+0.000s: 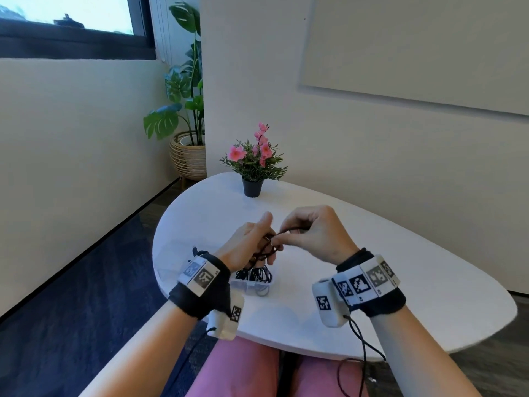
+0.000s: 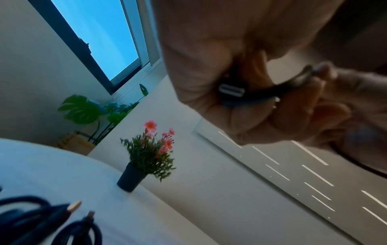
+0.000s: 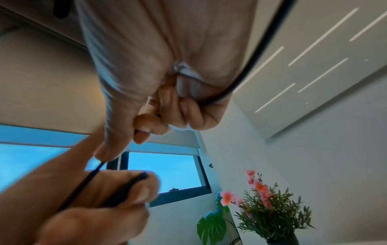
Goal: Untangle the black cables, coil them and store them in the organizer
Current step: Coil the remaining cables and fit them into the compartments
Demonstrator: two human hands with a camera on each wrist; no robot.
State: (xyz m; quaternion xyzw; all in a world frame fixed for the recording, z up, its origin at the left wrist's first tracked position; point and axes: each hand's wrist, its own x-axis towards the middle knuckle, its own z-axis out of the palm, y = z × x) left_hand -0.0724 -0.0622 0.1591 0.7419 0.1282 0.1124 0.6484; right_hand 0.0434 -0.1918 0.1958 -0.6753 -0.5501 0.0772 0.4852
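Observation:
Above the white table (image 1: 400, 267) both hands meet over a black cable (image 1: 266, 249). My left hand (image 1: 252, 245) grips a small coil of it, and its silver USB plug (image 2: 231, 89) shows in the palm. My right hand (image 1: 312, 233) pinches a strand of the same cable (image 3: 94, 172) between thumb and finger and holds it taut toward the left hand. Just below the left hand stands the clear organizer (image 1: 252, 283), with several coiled black cables inside. More coiled cables (image 2: 37, 220) lie blurred at the bottom of the left wrist view.
A small black pot with pink flowers (image 1: 253, 161) stands at the table's far edge by the wall. A large green plant in a wicker basket (image 1: 186, 150) stands on the floor behind. My pink-clad legs (image 1: 243, 371) sit under the near table edge.

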